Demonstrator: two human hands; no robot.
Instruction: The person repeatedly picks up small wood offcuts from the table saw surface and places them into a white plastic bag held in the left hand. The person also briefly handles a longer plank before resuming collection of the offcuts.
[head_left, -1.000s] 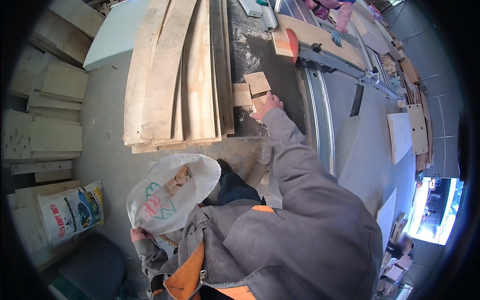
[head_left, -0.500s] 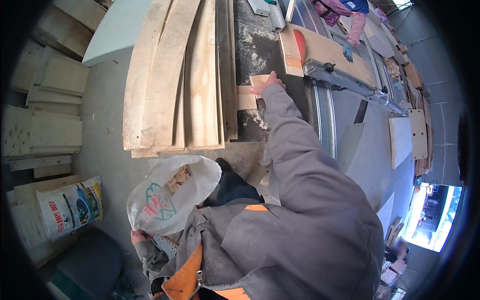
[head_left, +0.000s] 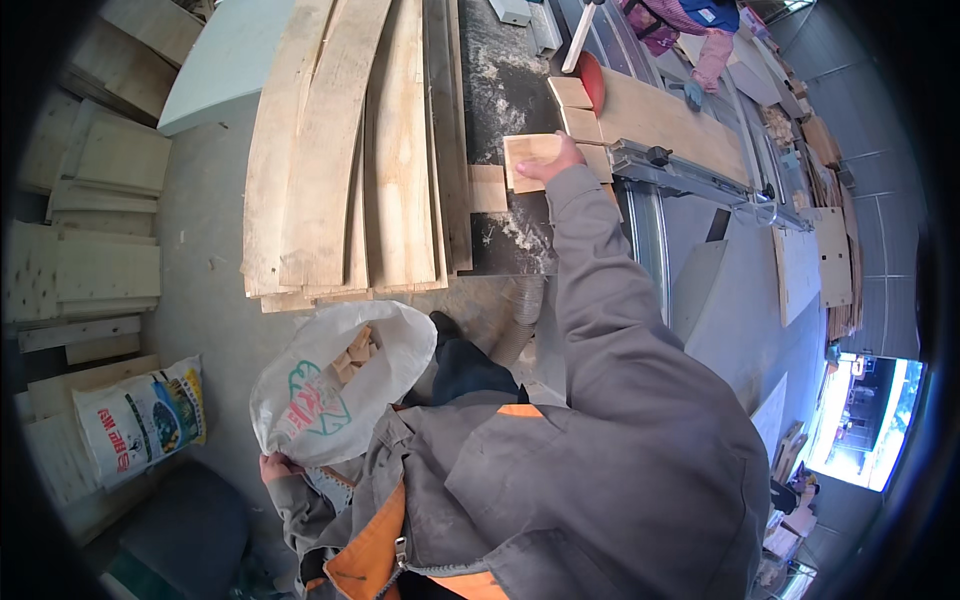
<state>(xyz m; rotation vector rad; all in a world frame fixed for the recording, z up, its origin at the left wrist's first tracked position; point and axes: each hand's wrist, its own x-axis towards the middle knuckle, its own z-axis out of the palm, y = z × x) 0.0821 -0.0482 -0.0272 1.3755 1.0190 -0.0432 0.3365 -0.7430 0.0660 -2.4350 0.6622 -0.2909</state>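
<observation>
Head view — I see the right hand (head_left: 556, 163) gripping a wooden square (head_left: 527, 149) — the left hand (head_left: 278, 467) clutching a white sack (head_left: 325, 395).

A Steep, Wide View From Head Height

The scene is looked down on through the left of two head-worn fisheye cameras (straight edges are bent toward the margins). The near side is filled at close range by the grey jacket (head_left: 640, 460). The left hand (head_left: 281, 466) is framed at near left, the right hand (head_left: 560, 162) farther off, over the worktop (head_left: 485, 120); a co-worker (head_left: 714, 52) is caught at far right.
</observation>
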